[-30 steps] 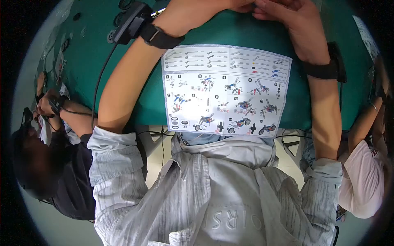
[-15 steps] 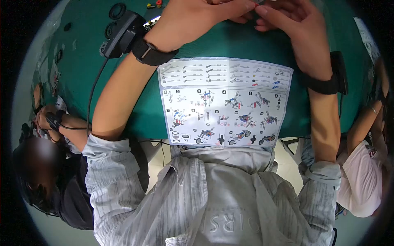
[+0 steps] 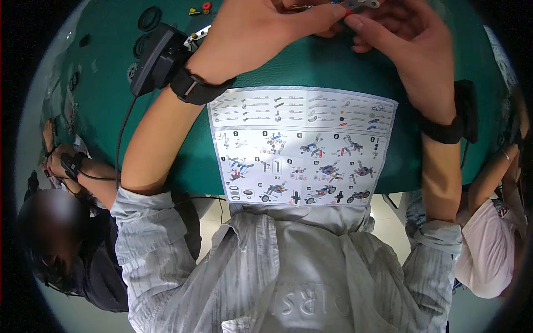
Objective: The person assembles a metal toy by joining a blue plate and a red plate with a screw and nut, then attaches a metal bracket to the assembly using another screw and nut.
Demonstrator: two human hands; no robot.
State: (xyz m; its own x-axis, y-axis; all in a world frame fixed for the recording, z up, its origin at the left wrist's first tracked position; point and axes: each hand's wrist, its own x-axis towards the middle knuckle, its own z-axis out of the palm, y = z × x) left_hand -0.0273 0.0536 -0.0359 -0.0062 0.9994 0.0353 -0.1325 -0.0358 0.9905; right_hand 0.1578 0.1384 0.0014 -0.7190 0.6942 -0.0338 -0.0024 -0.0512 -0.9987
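Note:
At the top edge of the head view, my left hand [image 3: 272,26] and my right hand [image 3: 408,53] meet around a small assembly of toy construction parts. A silver perforated metal strip [image 3: 366,3] and a red piece [image 3: 348,12] show between the fingertips. My left thumb presses near the red piece from one side, and my right thumb and fingers close on it from the other. The rest of the assembly is hidden by fingers and the frame edge. Below my hands lies a printed instruction sheet [image 3: 302,147] with numbered motorbike drawings.
Black rubber tyres [image 3: 150,19], a grey gear [image 3: 132,72], a red part [image 3: 206,6] and a perforated strip [image 3: 195,36] lie on the green table [image 3: 266,69], left of my hands. A black wrist device [image 3: 158,58] trails a cable. People sit at both sides.
The sheet and tabletop parts appear slightly lower in view. More of the silver strip now shows between my hands, which still hold the assembly.

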